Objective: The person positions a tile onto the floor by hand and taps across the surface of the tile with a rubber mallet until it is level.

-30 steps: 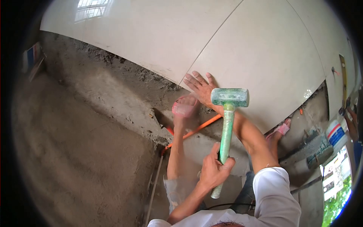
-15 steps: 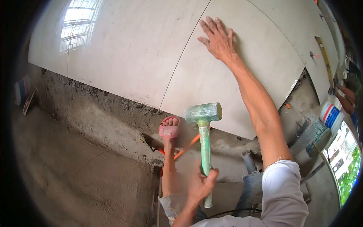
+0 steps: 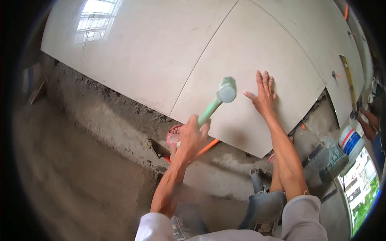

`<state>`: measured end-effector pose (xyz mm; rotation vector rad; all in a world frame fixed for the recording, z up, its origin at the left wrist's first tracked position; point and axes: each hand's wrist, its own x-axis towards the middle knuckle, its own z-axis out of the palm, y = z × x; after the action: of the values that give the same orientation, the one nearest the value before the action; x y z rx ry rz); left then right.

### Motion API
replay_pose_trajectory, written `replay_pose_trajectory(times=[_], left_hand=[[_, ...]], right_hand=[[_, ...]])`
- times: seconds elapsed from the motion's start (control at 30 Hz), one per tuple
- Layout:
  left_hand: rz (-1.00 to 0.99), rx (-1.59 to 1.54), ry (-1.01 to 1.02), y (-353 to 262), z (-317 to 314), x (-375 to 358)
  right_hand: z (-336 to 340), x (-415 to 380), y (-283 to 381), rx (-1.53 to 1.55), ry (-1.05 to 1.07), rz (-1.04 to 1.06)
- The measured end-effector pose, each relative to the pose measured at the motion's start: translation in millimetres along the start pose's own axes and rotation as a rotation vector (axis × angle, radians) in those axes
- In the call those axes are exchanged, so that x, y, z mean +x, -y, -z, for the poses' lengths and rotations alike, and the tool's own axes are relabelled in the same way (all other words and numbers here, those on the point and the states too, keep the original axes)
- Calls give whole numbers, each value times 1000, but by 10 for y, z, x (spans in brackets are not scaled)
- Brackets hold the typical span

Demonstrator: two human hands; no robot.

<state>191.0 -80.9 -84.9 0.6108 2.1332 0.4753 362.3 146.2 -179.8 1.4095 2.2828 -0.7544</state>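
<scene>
My left hand [image 3: 192, 138] is closed round the pale green handle of a mallet [image 3: 227, 89]. Its head is raised over a large cream floor tile [image 3: 225, 120], with the round face turned toward me. My right hand [image 3: 263, 96] lies with spread fingers on the same tile, to the right of the mallet head. A thin dark joint runs along the tile's left side, where another glossy tile [image 3: 136, 60] adjoins it. Below the tiles' near edge shows rough grey mortar [image 3: 120, 104].
A spirit level [image 3: 349, 82] lies on the tiles at right, near a tile clip [image 3: 334, 74]. A striped bucket [image 3: 351, 140] stands at the right beside a mortar-caked container [image 3: 331, 158]. My sandalled foot [image 3: 173, 136] and an orange bar [image 3: 207, 148] are near the tile edge. Another person's arm [image 3: 369, 122] shows far right.
The mallet has moved up over the tile and tilted, its head turning from sideways to facing me. My right hand has shifted down and right across the tile. The view has shifted slightly.
</scene>
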Motion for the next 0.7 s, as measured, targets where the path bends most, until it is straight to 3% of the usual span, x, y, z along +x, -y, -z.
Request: replay_pose_trajectory(times=[0.23, 0.33, 0.37, 0.47, 0.7], left_hand=[[-212, -120, -209, 21, -425, 389], [62, -169, -29, 65, -479, 482], [126, -55, 13, 75, -502, 552], [-119, -34, -93, 152, -600, 490], [4, -59, -103, 241, -532, 520]], right_hand=[[-69, 26, -14, -13, -59, 43], [-10, -27, 15, -63, -14, 18], [24, -24, 39, -62, 4, 7], [10, 11, 25, -34, -35, 24], [30, -15, 51, -86, 2, 12]])
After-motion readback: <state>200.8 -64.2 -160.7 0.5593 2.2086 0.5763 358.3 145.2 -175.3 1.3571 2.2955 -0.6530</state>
